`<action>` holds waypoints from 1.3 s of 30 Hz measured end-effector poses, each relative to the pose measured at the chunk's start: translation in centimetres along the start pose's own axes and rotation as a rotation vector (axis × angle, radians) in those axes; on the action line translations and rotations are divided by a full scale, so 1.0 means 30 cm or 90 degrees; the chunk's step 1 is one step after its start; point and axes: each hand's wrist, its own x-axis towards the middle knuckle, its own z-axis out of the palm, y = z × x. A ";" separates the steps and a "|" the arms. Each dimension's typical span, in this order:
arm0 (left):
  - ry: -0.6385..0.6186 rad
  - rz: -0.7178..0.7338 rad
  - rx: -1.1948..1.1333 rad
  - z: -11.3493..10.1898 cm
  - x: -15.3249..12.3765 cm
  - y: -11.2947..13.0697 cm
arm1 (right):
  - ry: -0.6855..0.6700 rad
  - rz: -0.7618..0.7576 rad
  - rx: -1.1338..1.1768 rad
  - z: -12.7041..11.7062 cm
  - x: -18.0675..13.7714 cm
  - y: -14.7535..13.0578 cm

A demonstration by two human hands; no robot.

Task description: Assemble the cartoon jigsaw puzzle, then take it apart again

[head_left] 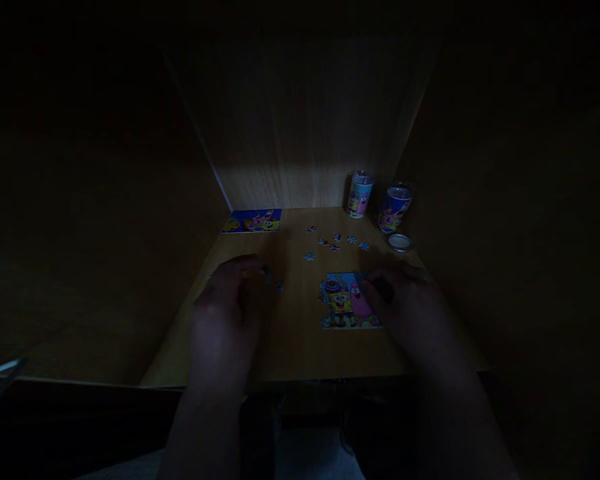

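Note:
A partly assembled jigsaw puzzle (pixel 341 303) with a yellow and a pink cartoon figure lies flat on the wooden table, its left edge uneven. My right hand (pixel 407 297) covers its right side, thumb and index finger bent close together on the picture. To the left, my left hand (pixel 223 310) is low over the table, its index finger stretched out and the thumb apart below. At that fingertip is a small dark puzzle piece (pixel 267 275); a second piece (pixel 279 286) lies just beyond. Dim light hides whether the fingertip touches it.
Several loose pieces (pixel 335 247) lie scattered behind the puzzle. A picture card (pixel 256 221) is at the back left. Two printed canisters, one upright (pixel 359 195) and one nearer the right wall (pixel 395 208), stand by a round lid (pixel 400 243). Wooden panels enclose the table.

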 end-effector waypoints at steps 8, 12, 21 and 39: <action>-0.014 0.010 0.167 -0.016 0.019 -0.055 | -0.006 -0.008 0.011 -0.002 0.001 0.000; 0.027 -0.037 0.173 -0.012 0.004 -0.068 | 0.006 -0.017 -0.001 0.002 -0.001 0.003; -0.042 0.039 0.091 0.027 0.028 -0.078 | 0.000 -0.012 -0.013 0.002 -0.001 0.002; -0.158 0.081 0.099 0.090 0.021 -0.092 | 0.003 -0.020 -0.017 0.003 0.001 0.002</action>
